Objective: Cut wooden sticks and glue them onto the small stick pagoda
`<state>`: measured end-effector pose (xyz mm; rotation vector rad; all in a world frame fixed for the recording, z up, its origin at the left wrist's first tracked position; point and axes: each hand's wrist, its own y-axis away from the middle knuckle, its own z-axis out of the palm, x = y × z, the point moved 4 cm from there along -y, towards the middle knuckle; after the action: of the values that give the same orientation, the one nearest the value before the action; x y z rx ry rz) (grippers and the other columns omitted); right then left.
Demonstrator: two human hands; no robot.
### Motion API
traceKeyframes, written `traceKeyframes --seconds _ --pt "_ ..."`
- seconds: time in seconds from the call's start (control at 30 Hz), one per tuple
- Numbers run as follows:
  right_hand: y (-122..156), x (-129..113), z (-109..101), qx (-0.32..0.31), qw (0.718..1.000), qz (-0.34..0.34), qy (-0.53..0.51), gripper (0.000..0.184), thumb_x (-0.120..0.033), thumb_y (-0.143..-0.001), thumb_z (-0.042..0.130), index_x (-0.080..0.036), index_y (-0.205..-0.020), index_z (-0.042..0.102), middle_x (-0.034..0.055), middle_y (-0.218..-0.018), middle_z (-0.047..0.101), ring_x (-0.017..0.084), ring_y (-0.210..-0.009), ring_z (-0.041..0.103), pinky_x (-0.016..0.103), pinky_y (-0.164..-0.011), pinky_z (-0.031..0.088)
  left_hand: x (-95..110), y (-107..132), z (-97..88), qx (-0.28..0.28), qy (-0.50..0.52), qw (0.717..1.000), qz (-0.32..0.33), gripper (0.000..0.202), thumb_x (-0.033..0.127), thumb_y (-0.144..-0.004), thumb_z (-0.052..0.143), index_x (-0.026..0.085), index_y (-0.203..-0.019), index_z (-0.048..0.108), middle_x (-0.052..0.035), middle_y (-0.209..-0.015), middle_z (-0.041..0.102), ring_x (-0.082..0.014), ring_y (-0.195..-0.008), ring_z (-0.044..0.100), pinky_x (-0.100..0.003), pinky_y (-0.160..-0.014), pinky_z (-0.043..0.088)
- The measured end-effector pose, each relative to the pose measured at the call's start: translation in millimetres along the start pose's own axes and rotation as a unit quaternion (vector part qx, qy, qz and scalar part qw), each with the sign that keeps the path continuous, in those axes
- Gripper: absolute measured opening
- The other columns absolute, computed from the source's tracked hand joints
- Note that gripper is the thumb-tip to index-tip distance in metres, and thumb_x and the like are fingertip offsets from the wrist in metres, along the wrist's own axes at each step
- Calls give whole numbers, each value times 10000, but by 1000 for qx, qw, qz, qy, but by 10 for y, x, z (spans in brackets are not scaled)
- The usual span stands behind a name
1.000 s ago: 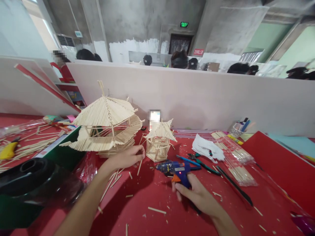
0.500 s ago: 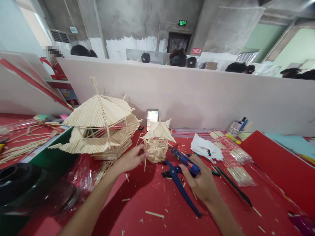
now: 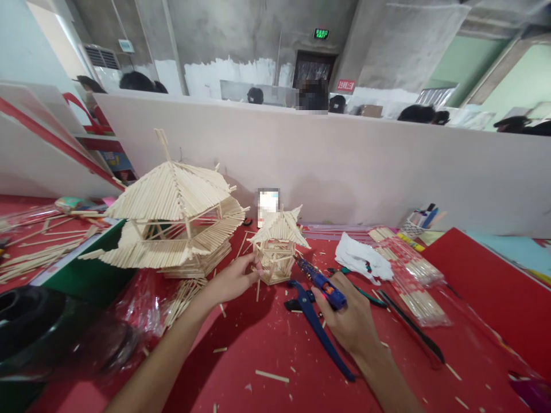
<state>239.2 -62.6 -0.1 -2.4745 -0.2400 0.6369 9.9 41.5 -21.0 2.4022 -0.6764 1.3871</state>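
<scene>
Glue gun (image 3: 325,284) and stick (image 3: 257,289) at pavilion (image 3: 278,252)

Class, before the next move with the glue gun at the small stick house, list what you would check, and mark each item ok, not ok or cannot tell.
1. Right hand has its grip closed on the glue gun: ok.
2. Nozzle points at the small stick house, close to its right side: ok.
3. Left hand pinches a short stick by the house's base: ok.
4. Glue showing at the nozzle: cannot tell.
5. Large stick house stands apart from the small one: ok.
6. Blue-handled tool lies under the right hand, in the way: not ok.
</scene>
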Motion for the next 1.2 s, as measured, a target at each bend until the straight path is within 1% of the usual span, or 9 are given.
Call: traceKeyframes --seconds 0.13,0.3,0.4,0.5,0.67,0.93,1.1,1.2 --pt "3 -10 1 16 1000 -14 -17 282 -392 -981 492 -225 -755 513 0 -750 536 157 -669 574 251 -621 419 4 -6 1 4 10 1000 4 263 452 -848 548 190 -844 526 -10 -817 564 -186 -801 520 -296 -761 423" --pt "-48 -63 -6 -1 996 -10 -87 156 -334 -976 503 -218 -886 557 14 -836 567 161 -751 591 255 -694 450 2 0 7 9 25 1000 -3 227 415 -845 561 194 -828 509 27 -722 505 -153 -692 466 -265 -656 398" --pt "-94 -123 22 -13 992 -1 -125 166 -337 -968 508 -220 -856 544 11 -829 560 159 -735 584 260 -688 453 17 9 -16 16 23 1000 -1 200 380 -843 573 190 -822 517 39 -697 488 -140 -661 442 -253 -627 382" --pt "-157 -195 96 -29 989 6 -146 190 -350 -962 519 -222 -821 524 0 -802 557 151 -704 582 255 -661 444 25 14 -55 20 11 1000 1 181 359 -829 581 187 -813 526 39 -714 493 -137 -670 439 -250 -635 379" --pt "-263 -281 204 -32 990 5 -137 237 -374 -958 525 -228 -775 488 -14 -751 559 144 -645 581 248 -608 421 -1 20 -90 22 16 1000 -4 208 388 -816 579 191 -805 513 37 -714 474 -141 -670 426 -257 -635 360" --pt "-275 -296 204 -32 993 15 -110 288 -420 -950 521 -233 -736 471 -22 -673 551 153 -596 597 246 -565 411 49 26 -77 12 84 996 -3 215 370 -796 631 197 -775 505 54 -652 477 -129 -618 433 -251 -611 358" --pt "-293 -270 196 -55 991 35 -118 277 -443 -938 534 -235 -760 487 -26 -648 576 162 -595 612 248 -569 418 25 29 -106 16 167 986 -4 226 348 -765 685 191 -769 522 34 -657 554 -124 -615 489 -260 -620 399" --pt "-287 -246 186 -55 990 46 -125 265 -447 -933 533 -230 -784 515 -8 -687 615 177 -637 632 258 -595 437 38 37 -132 9 208 978 -13 244 343 -750 708 189 -763 519 24 -658 591 -122 -615 532 -261 -625 433"
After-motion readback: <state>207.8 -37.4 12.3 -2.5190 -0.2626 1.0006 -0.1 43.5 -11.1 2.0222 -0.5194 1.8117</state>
